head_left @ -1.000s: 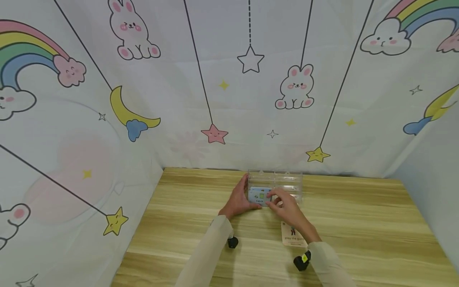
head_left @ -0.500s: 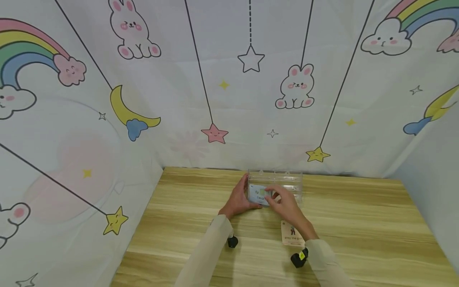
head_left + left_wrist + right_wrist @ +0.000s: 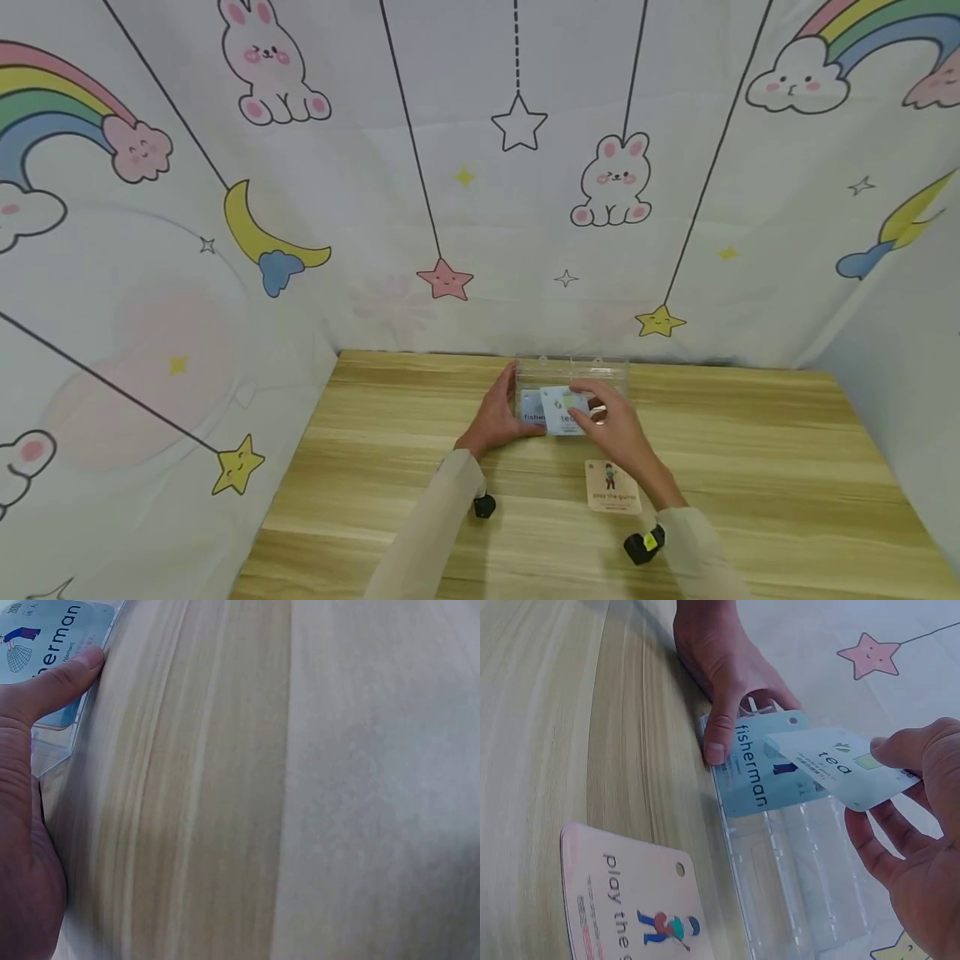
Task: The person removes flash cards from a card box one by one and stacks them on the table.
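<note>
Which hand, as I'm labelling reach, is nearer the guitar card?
Right. The right hand, pinching the tea card, is just beyond the guitar card; the left hand is farther off, beyond it and to its left, at the clear case's left end.

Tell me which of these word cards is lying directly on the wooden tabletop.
The peach "play the guitar" card. The blue "fisherman" card sits in the clear plastic rack, and the right hand pinches the "tea" card.
</note>
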`<action>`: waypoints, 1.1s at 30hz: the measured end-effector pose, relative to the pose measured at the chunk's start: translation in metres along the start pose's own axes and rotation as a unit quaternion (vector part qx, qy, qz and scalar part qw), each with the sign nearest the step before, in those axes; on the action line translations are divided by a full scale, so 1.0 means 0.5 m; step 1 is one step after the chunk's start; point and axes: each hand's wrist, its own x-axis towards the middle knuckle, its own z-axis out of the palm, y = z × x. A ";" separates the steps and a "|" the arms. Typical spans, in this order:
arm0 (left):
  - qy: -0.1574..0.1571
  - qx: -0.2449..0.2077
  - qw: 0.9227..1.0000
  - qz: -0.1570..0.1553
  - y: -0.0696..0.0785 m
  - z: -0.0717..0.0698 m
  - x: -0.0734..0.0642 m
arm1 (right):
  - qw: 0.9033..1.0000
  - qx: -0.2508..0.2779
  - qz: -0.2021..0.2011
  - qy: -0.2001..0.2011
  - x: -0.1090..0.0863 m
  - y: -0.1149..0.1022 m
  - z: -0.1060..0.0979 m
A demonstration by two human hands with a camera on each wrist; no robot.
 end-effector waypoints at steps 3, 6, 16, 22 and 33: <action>0.002 0.007 1.000 -0.001 0.002 -0.001 0.000 | 1.000 -0.004 0.006 0.003 -0.008 -0.002 -0.014; 0.003 0.013 1.000 -0.001 0.003 -0.001 0.000 | 1.000 -0.006 0.008 0.002 -0.018 -0.002 -0.027; 0.003 0.008 1.000 0.000 0.001 -0.001 -0.001 | 0.999 -0.012 0.040 -0.004 -0.073 0.021 -0.058; 0.001 0.006 1.000 -0.006 -0.001 -0.002 -0.002 | 0.998 0.005 0.061 -0.011 -0.107 0.038 -0.068; -0.005 0.005 1.000 -0.019 0.007 -0.003 -0.003 | 0.989 0.051 0.139 -0.023 -0.161 0.064 -0.071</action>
